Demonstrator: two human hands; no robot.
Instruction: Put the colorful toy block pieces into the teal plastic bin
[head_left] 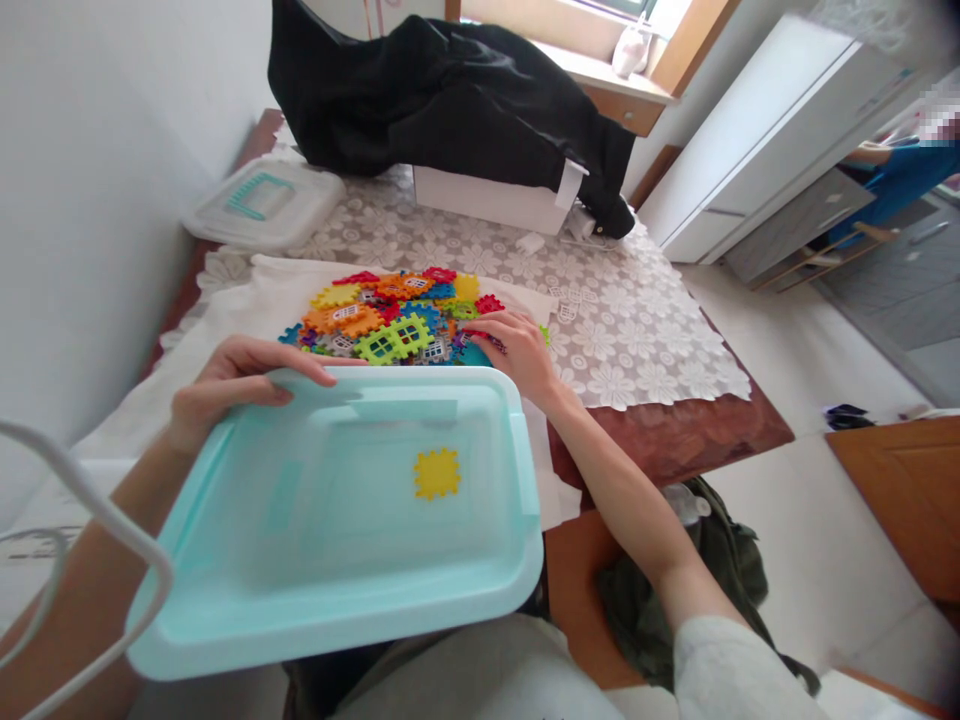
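While the left hand (232, 385) grips the tub (322, 510) by its far-left rim, presumably to steady it, the right hand (517, 350) touches plastic pieces (409, 325) heaped beyond the tub; whether its fingers grip one cannot be told. One yellow piece (437, 474) lies inside the tub.

Ahead of me on the desk (739, 428), a black cover (465, 105) lay over a white box (487, 200), a white plug (529, 243) nearby. A white ornament (631, 49) stood by the window (619, 7). To my right was a dark green bag (739, 570); farther off, a person in blue (909, 185).
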